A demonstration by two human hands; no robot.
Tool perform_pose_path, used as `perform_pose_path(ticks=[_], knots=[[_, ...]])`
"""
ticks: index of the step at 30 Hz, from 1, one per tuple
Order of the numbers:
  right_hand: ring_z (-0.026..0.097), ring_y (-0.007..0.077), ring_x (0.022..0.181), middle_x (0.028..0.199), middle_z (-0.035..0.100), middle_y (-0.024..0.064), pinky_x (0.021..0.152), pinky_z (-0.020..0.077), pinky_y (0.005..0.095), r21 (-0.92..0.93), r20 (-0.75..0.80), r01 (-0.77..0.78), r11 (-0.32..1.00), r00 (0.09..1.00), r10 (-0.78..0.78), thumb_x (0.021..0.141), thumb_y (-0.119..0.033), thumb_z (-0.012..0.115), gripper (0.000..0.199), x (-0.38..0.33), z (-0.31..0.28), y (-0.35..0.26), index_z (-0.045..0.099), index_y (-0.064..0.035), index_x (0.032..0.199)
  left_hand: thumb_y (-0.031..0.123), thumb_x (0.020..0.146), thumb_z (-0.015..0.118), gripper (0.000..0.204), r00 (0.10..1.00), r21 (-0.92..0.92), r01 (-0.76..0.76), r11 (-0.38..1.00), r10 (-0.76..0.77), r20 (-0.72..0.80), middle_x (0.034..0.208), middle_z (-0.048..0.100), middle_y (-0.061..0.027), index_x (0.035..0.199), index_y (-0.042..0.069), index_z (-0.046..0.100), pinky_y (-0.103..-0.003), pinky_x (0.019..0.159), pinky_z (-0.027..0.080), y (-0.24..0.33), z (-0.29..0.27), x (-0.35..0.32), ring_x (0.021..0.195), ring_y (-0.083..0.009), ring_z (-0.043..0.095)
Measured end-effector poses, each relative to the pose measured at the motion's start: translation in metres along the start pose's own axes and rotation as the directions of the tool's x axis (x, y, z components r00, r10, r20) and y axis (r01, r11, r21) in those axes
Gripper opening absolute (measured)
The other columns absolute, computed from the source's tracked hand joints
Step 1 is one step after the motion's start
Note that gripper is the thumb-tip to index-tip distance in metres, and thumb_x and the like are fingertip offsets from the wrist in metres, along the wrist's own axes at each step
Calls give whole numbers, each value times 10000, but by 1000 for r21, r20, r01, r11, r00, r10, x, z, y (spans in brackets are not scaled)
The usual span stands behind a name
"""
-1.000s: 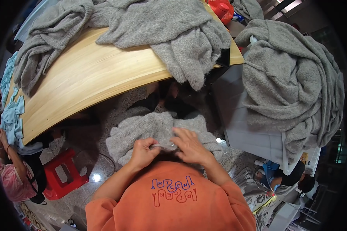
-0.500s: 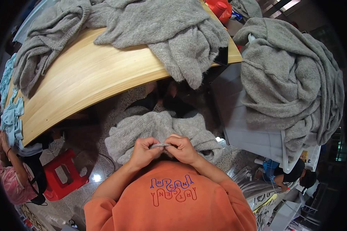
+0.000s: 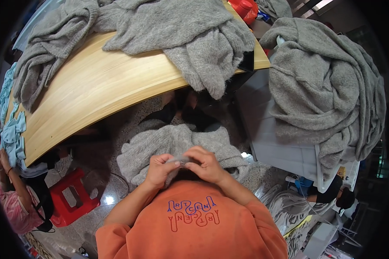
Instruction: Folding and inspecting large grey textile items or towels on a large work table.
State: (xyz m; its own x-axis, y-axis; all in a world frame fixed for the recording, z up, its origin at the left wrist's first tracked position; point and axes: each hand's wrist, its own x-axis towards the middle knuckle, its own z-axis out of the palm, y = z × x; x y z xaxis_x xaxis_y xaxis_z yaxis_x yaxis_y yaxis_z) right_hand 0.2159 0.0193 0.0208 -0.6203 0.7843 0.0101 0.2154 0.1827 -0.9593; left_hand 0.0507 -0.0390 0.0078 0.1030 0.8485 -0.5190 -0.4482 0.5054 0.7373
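A fuzzy grey knit garment [image 3: 157,142] lies bunched across my lap. My left hand [image 3: 161,169] pinches a narrow edge of it between thumb and fingers, close to my orange shirt. My right hand [image 3: 206,165] is right beside it, fingers curved over the same edge and thumb below. A short strip of knit shows between the two hands. Whether anything small sits in the right fingertips is hidden.
A wooden table [image 3: 95,82] ahead carries more grey knits [image 3: 173,23]. At right, a grey bin [image 3: 257,116] is heaped with a knit pile [image 3: 320,86]. A red stool [image 3: 73,196] stands left. Co-workers [image 3: 19,200] are at both sides; light-blue cloth [image 3: 14,134] hangs at the table's left end.
My right fingers have lifted and loosened a little from their tight pinch, shifting slightly up. My left hand keeps its hold almost in place.
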Motion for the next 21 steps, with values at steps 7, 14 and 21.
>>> perform_pose_path(ticks=[7,14,21], knots=[[541,314,756,844,550,150,687,432,345,-452,110,-167,876,964,241,650,-125,573,307,-18,-56,35,546,-34,941,36,746,559,45,991,-86,-132,988,128,-46,661,565,-10,765,8,588,-182,517,383,19,-10,0,559,-44,476],[545,284,667,777,562,124,587,443,329,-414,-55,201,888,968,-245,639,17,487,285,-20,-38,-1,542,0,919,31,727,562,30,991,28,-137,990,137,0,642,557,-8,738,10,581,-192,529,400,27,3,1,564,-58,490],[505,178,511,712,550,74,428,384,269,-443,109,538,717,826,-553,563,13,565,223,-7,-10,-31,540,-10,784,-52,670,592,61,993,15,-105,994,104,47,632,555,-5,701,-2,573,-183,461,392,18,19,4,522,-46,480]])
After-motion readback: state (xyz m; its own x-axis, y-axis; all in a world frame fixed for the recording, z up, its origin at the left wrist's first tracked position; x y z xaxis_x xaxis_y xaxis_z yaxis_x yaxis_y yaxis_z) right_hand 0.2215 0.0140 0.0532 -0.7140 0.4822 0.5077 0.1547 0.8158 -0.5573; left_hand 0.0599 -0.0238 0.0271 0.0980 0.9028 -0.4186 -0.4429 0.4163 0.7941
